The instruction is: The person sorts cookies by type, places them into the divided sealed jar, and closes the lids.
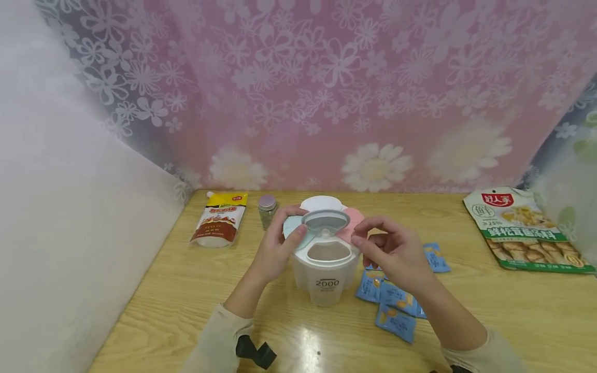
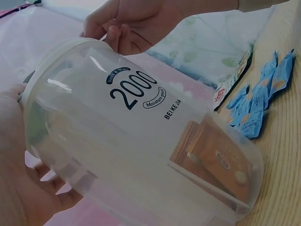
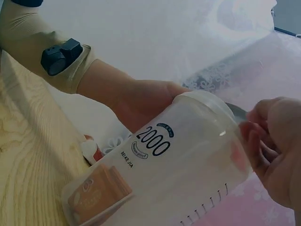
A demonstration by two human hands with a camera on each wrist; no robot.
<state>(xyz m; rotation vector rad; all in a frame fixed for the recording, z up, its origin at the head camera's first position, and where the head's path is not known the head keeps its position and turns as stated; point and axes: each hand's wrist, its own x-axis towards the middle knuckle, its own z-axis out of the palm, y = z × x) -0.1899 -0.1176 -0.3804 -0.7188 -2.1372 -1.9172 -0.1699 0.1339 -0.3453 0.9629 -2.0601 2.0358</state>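
A clear multi-compartment storage container [image 1: 325, 290] marked "2000" stands on the table, its round lid divided into white, blue and pink flaps. The front grey flap [image 1: 325, 220] is raised, leaving the opening beneath it uncovered. My left hand [image 1: 275, 248] grips the container's left side, thumb over the lid, fingers around the wall. At the lid's right edge, my right hand [image 1: 394, 251] has curled fingers, with thumb and index fingertips close to the rim; I cannot tell whether they pinch it. Orange sachets [image 2: 221, 160] lie at the bottom of the front compartment.
Several blue sachets [image 1: 395, 298] are scattered to the container's right. A green and white food pouch [image 1: 527, 233] lies at the far right. On the left are a yellow, white and red-brown spouted pouch [image 1: 219, 220] and a small jar [image 1: 268, 211]. A pink floral curtain [image 1: 322, 103] hangs behind.
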